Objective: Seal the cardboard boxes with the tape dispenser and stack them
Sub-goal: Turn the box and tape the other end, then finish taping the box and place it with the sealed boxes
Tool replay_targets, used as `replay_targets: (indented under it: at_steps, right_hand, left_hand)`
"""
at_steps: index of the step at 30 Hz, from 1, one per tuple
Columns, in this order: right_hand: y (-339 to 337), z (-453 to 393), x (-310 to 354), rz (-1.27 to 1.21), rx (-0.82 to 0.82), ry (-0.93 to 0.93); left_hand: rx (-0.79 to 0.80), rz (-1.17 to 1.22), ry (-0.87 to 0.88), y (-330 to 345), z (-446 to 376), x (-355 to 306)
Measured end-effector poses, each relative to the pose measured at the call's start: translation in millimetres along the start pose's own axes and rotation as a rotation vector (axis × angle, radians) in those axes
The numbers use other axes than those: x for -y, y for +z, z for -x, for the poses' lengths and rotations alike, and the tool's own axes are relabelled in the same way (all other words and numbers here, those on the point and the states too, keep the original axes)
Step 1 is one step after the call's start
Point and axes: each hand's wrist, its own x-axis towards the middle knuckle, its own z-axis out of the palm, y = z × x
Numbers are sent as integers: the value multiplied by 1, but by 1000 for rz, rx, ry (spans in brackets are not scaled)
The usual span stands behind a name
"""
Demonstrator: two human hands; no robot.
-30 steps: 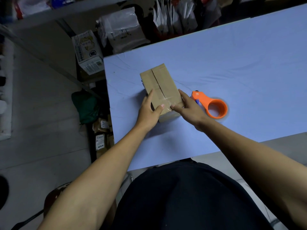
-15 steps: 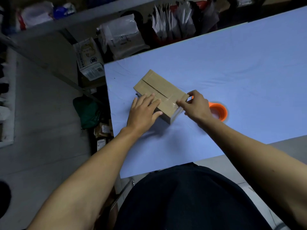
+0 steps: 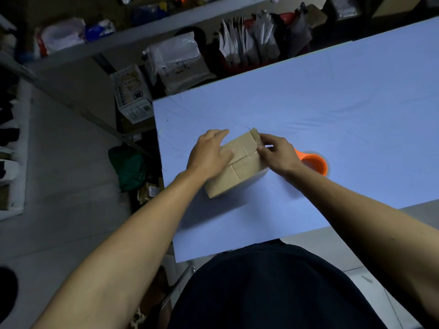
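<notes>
The cardboard box (image 3: 237, 162) lies at the centre of the frame on the pale blue surface (image 3: 332, 103), turned at an angle, its top seam running under both hands. The left hand (image 3: 209, 155) rests on the box's left half, fingers fairly straight and pressing down. The right hand (image 3: 278, 153) is at the box's right end, fingertips curled in and seemingly pinching the tape or the flap edge there; just what they hold is too small to tell. The orange tape dispenser (image 3: 313, 163) lies just right of the box, partly hidden behind the right hand.

The box looks small, light and stiff, likely to skid on the smooth cover unless pressed down; its long sides or corners offer the surest grip, as the flaps may give under hard pressure.

The surface's left edge runs near the box and the near edge lies below it in the frame. Open room stretches to the upper right
</notes>
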Motion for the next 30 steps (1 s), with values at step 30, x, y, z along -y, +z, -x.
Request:
replay_targets:
  at_steps: [30]
  right_hand:
    - [-34, -8, -58, 351, -187, 238]
  left_hand:
    - [107, 891, -407, 52, 13, -10]
